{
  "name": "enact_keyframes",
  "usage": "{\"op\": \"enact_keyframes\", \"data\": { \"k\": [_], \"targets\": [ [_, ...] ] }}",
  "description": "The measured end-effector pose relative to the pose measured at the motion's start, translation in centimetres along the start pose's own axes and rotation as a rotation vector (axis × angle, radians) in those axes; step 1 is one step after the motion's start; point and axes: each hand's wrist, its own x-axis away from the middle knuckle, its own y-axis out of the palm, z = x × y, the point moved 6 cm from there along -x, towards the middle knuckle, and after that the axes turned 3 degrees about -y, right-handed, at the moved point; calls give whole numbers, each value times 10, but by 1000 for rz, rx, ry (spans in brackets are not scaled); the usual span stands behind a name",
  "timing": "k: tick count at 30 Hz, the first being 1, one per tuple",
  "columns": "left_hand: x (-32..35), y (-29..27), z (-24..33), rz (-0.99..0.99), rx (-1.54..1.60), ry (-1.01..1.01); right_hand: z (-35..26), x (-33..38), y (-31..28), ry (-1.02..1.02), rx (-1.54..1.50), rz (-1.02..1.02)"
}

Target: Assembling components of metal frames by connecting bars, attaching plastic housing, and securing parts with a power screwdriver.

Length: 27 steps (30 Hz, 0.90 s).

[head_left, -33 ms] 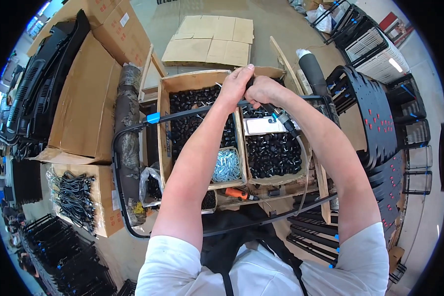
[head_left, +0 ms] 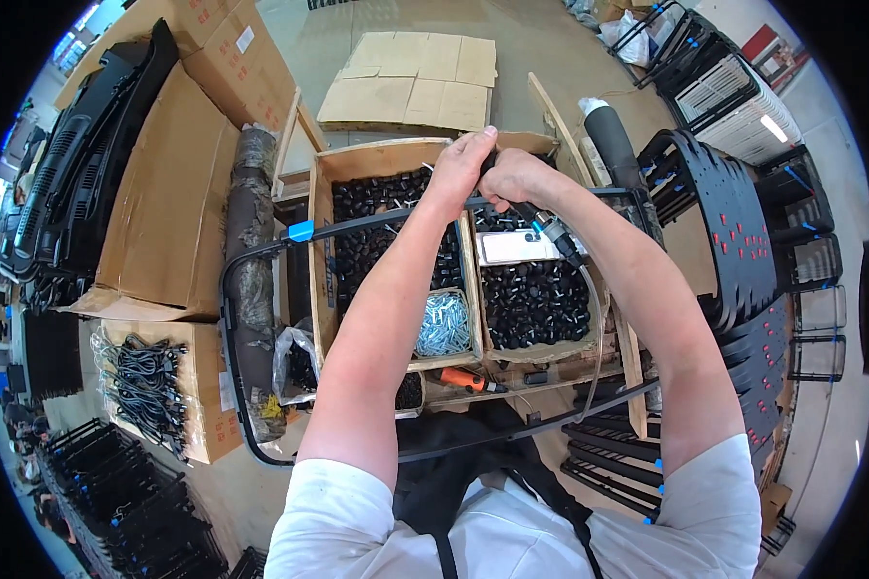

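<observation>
Black frame (head_left: 357, 225) set around wooden tray (head_left: 381, 158), one bar on person's side, another crossing above tray. Orange-handled tool (head_left: 463, 378) at tray's near edge. Silvery screws (head_left: 442, 324) inside tray's near middle. Pale phone (head_left: 505, 248) on black parts, tray's right section. Black tool (head_left: 555, 234) with blue ring above tray's right section, gripped by right hand (head_left: 517, 179). Left hand (head_left: 461, 172) over tray's far side, hold unclear. Flattened cardboard (head_left: 410, 79) beyond tray.

My right hand (head_left: 517, 179) covers part of the black tool (head_left: 556, 233); what my left hand (head_left: 462, 169) has hold of, can't tell. Left forearm (head_left: 381, 309) blocks some black knobs (head_left: 354, 251). Tall cardboard box (head_left: 232, 58) runs off top edge.
</observation>
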Motion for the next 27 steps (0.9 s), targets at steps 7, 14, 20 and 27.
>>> {"op": "enact_keyframes", "data": {
  "k": [7, 14, 20, 27],
  "targets": [
    [12, 6, 5, -53, 117, -21, -17, 28, -1, 29, 68, 58],
    [118, 79, 36, -335, -77, 100, -1, 187, 1, 74, 143, 113],
    [295, 133, -36, -607, -51, -157, 44, 359, 90, 253, 268, 102],
    [374, 134, -70, -603, 83, -176, 51, 416, 145, 242, 214, -11]
  ]
}}
